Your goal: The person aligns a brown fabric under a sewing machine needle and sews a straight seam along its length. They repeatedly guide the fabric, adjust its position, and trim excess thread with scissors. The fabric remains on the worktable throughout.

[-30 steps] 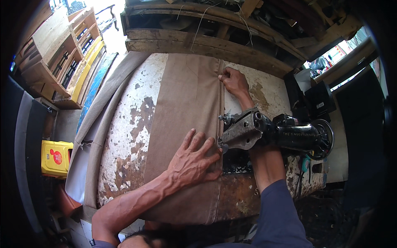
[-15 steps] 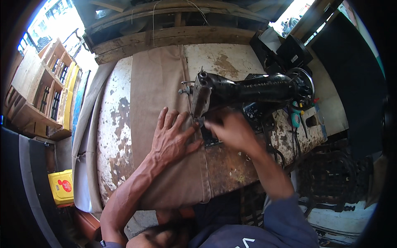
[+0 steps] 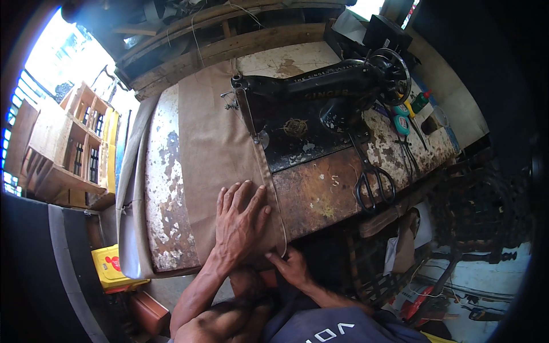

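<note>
A long strip of brown cloth (image 3: 209, 131) runs front to back over the table and hangs over its near edge. My left hand (image 3: 240, 220) lies flat on it with the fingers stretched out. At the near right corner of the cloth, my right hand (image 3: 291, 267) pinches the seamed edge between thumb and fingers; part of the grip is hidden. Beyond both hands stands a black sewing machine (image 3: 309, 94). Its needle end sits over the right edge of the cloth.
Black-handled scissors (image 3: 372, 186) rest on the worn wooden table (image 3: 314, 200). Right of the machine are a green bottle (image 3: 420, 102) and a teal tool (image 3: 401, 124). Grey cloth (image 3: 130, 194) drapes over the left edge. A yellow container (image 3: 114, 268) stands below, near wooden shelving (image 3: 77, 143).
Both hands have moved from the needle area toward me. My left hand now lies flatter on the cloth, and my right grips its near corner. The view has shifted, uncovering the scissors.
</note>
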{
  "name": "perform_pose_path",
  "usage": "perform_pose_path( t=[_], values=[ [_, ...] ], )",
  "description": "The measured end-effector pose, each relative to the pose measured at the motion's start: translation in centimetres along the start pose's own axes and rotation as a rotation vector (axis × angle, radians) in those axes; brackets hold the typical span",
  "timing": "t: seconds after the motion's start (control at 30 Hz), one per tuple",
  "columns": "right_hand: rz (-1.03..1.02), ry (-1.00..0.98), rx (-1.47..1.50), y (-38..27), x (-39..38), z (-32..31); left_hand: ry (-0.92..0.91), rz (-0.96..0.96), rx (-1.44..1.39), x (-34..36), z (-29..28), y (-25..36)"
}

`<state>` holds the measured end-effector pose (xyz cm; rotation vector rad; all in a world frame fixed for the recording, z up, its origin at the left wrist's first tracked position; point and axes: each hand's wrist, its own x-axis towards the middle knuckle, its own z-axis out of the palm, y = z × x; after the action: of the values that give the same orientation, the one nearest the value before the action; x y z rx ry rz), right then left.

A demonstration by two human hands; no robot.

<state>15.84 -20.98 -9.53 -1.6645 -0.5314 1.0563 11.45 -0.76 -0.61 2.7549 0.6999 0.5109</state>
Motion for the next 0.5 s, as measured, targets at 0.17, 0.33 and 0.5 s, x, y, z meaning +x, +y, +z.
perform_pose_path(
  t=[0.17, 0.33, 0.5],
  values=[
    [-0.006, -0.171, 0.027, -5.2, -3.8, -5.6, 0.005, -0.001, -0.068, -0.1, -0.1, -0.1],
    [-0.059, -0.117, -0.31, -8.0, -5.0, -7.5, 0.024, 0.025, -0.024, -0.1, 0.2, 0.6],
    [-0.028, 0.075, -0.083, -8.1, -6.9, -4.8, 0.001, 0.085, -0.035, -0.5, 0.1, 0.6]
  ],
)
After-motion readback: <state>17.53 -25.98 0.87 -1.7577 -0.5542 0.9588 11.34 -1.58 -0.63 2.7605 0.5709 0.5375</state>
